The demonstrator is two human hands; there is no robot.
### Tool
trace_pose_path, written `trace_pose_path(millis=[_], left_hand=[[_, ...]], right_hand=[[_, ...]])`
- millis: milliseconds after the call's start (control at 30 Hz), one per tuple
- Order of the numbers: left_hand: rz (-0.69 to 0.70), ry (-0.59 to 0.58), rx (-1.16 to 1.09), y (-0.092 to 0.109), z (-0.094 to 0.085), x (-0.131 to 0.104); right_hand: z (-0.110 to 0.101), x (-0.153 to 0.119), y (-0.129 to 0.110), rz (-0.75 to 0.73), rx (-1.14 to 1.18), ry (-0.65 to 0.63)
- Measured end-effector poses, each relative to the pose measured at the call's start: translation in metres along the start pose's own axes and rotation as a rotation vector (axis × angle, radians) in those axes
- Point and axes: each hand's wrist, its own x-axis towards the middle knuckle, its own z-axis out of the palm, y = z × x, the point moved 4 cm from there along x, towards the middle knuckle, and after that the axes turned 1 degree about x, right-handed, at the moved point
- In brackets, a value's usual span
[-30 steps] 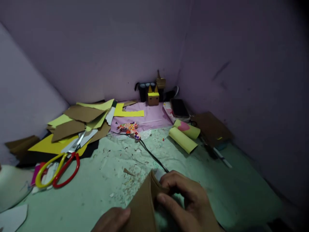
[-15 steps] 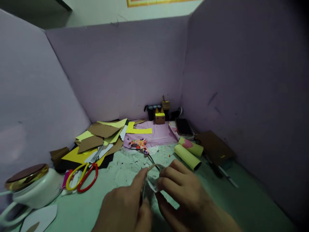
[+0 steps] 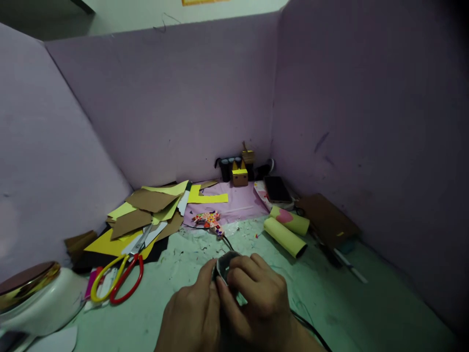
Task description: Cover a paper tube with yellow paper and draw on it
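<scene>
While the left hand (image 3: 188,310) pinches one side of a curled piece of card (image 3: 224,260) between thumb and forefinger, the right hand (image 3: 258,293) grips it from the other side, fingers bent inward and thumb near its pale rim. Both sets of fingers are drawn nearly together, with only the card's thickness between them where they meet it. The card is at the lower middle of the view, its upper edge bent into a loop (whether its lower edge touches the green table covering (image 3: 120,325), I cannot tell, as the hands hide it).

Just beyond the hands lies a floral-patterned glue gun (image 3: 208,220), its black cord (image 3: 227,242) running back toward them. To the left, scissors (image 3: 135,251) with one yellow and one red handle rest their blades on a heap of brown and yellow card scraps (image 3: 152,200), and near the left edge stands a white vessel (image 3: 47,305) with a gold-rimmed top. On the right, two yellow paper rolls (image 3: 285,238) lie side by side, near a dark smartphone (image 3: 277,189) and a flat brown sheet (image 3: 328,220).
</scene>
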Motion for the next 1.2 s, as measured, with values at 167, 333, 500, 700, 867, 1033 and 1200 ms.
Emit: trace_pose_path(millis=[167, 333, 500, 700, 867, 1033, 1200], left_hand=[[0.000, 0.021, -0.064, -0.003, -0.003, 0.002], [0.017, -0.011, -0.133, -0.001, -0.006, 0.003], [-0.018, -0.026, -0.137, -0.002, -0.007, 0.005], [-0.006, -0.057, -0.168, -0.003, -0.007, 0.005], [-0.012, -0.032, -0.161, -0.004, -0.010, 0.005], [-0.030, -0.015, -0.160, -0.002, -0.012, 0.009], [-0.051, -0.044, -0.112, -0.002, -0.010, 0.016]], right_hand=[[0.011, 0.004, 0.003, -0.014, -0.006, -0.071], [0.014, 0.007, 0.007, 0.022, 0.031, -0.144], [0.015, 0.008, 0.007, 0.028, -0.007, -0.135], [0.015, 0.007, 0.009, 0.037, -0.011, -0.149], [0.014, 0.012, 0.012, 0.020, 0.013, -0.193], [0.015, 0.018, 0.016, -0.088, -0.064, -0.439], [0.019, 0.028, 0.019, -0.148, -0.229, -0.637]])
